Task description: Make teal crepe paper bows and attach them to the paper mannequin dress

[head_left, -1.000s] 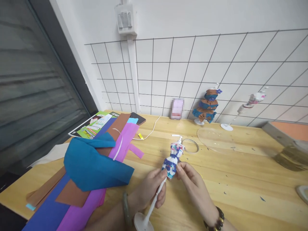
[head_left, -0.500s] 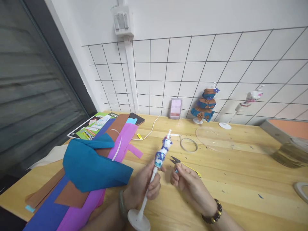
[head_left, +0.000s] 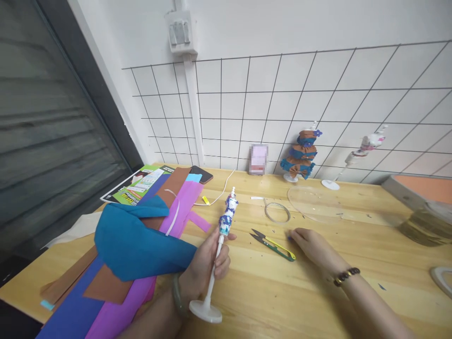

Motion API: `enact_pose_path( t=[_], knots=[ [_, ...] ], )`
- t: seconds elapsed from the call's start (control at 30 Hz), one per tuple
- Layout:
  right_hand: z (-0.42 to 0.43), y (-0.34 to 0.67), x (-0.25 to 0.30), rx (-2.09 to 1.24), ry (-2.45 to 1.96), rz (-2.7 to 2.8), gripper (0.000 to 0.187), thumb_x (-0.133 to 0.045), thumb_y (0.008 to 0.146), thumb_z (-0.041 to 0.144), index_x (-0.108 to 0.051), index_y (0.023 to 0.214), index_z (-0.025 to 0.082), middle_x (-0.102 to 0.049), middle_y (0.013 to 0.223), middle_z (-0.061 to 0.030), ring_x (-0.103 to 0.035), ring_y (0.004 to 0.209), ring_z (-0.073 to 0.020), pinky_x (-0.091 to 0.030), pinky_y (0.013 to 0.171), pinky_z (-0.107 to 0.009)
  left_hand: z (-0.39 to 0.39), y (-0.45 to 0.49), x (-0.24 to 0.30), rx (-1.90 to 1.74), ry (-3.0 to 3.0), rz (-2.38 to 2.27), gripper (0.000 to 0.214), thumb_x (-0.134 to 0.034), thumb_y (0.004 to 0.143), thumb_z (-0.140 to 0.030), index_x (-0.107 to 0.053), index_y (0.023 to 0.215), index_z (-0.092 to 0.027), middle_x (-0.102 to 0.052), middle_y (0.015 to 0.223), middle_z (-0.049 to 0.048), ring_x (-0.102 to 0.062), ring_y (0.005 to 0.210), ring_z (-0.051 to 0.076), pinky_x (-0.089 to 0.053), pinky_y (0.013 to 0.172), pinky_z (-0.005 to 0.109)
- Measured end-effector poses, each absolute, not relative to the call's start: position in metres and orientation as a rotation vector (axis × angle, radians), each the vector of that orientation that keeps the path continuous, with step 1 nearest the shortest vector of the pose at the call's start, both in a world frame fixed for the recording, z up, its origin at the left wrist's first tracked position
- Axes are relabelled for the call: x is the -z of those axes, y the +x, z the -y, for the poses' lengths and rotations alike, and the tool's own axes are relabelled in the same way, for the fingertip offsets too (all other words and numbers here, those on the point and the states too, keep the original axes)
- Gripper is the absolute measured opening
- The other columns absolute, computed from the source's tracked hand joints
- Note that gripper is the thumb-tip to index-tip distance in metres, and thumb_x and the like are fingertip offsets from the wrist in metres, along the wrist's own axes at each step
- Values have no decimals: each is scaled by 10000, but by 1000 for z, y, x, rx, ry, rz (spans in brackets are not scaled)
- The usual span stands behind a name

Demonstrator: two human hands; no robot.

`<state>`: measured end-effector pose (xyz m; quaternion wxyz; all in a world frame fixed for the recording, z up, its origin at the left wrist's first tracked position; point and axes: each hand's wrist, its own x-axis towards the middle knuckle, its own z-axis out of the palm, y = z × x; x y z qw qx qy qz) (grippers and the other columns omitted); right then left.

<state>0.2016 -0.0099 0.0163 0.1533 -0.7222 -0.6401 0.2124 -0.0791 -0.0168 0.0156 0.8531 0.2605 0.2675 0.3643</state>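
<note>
My left hand (head_left: 206, 263) is wrapped round the white pole of a small mannequin stand (head_left: 226, 221) whose bust is covered in blue floral fabric; its round base (head_left: 205, 311) hangs near my wrist. My right hand (head_left: 312, 247) lies palm down on the wooden table (head_left: 318, 292), fingers extended, with the fingertips just right of the small thread snips (head_left: 272, 244) with a yellow-green handle. Nothing shows in the right hand.
Sheets of teal, brown, purple and blue felt (head_left: 137, 240) lie at the left over a printed leaflet (head_left: 136, 186). A phone (head_left: 202, 173) with a white cable, a thin ring (head_left: 277, 213), a clear disc (head_left: 314, 202) and two dressed mannequins (head_left: 300, 157) stand by the grid wall.
My right hand let go of the mannequin and moved right onto the table beside the snips. My left hand carried the mannequin left and turned it more upright.
</note>
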Motion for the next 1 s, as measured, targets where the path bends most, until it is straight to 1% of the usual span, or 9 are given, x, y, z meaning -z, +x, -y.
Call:
enact_pose_path(
  t=[0.07, 0.17, 0.37, 0.47, 0.57, 0.7, 0.77, 0.93, 1.0],
  knots=[
    [6, 208, -12, -518, -2154, 1878, 392, -320, 858, 362, -543, 599, 171, -644, 652, -97, -582, 606, -205, -387, 563, -291, 17, -78, -15, -763, 573, -573, 438, -305, 882, -489, -536, 1013, -141, -306, 348, -91, -237, 265, 63, -189, 300, 186],
    [3, 207, -7, -380, -2219, 1966, 341, -336, 859, 307, -529, 614, 168, -646, 680, -114, -604, 648, -218, -381, 570, -290, 18, -78, -14, -760, 604, -595, 435, -313, 878, -492, -522, 1035, -145, -312, 352, -92, -242, 266, 64, -201, 302, 186],
    [11, 202, -1, -98, -2270, 2117, 239, -329, 888, 246, -523, 788, 150, -630, 739, -121, -615, 661, -232, -383, 551, -294, 19, -78, -14, -784, 647, -645, 454, -305, 867, -523, -518, 1025, -154, -316, 353, -91, -252, 265, 70, -202, 300, 190],
    [24, 200, 0, 27, -2272, 2183, 174, -362, 867, 160, -534, 870, 136, -613, 773, -125, -610, 664, -235, -388, 542, -296, 20, -78, -15, -784, 663, -659, 437, -326, 861, -518, -517, 1020, -158, -315, 351, -93, -262, 263, 70, -204, 301, 188],
    [39, 198, 2, 116, -2253, 2242, 245, -386, 819, 45, -543, 989, 126, -598, 843, -123, -609, 720, -229, -412, 575, -291, 21, -76, -16, -771, 683, -655, 464, -334, 846, -547, -514, 1019, -157, -314, 348, -99, -259, 258, 67, -204, 305, 182],
    [48, 199, 6, 270, -2239, 2297, 400, -392, 799, -3, -479, 1172, 111, -590, 870, -113, -613, 721, -197, -444, 590, -267, 22, -75, -15, -747, 703, -658, 497, -344, 826, -578, -512, 1027, -155, -313, 350, -102, -267, 260, 67, -195, 308, 176],
    [46, 198, 6, 326, -2264, 2302, 389, -385, 803, -5, -486, 1162, 104, -593, 864, -115, -619, 714, -198, -445, 577, -269, 22, -75, -14, -748, 711, -664, 504, -346, 821, -584, -511, 1028, -155, -316, 348, -101, -263, 257, 68, -191, 306, 178],
    [33, 189, 2, 375, -2298, 2295, 240, -380, 814, 20, -569, 930, 112, -598, 815, -119, -630, 681, -212, -420, 529, -279, 22, -75, -11, -773, 732, -661, 490, -357, 821, -575, -509, 1025, -156, -322, 353, -100, -263, 261, 72, -204, 305, 185],
    [30, 185, 1, 391, -2314, 2280, 237, -377, 806, 9, -573, 901, 101, -598, 812, -127, -637, 687, -218, -419, 527, -279, 22, -76, -11, -777, 738, -670, 488, -358, 821, -575, -510, 1021, -157, -321, 354, -100, -266, 264, 70, -205, 309, 183]
  ],
)
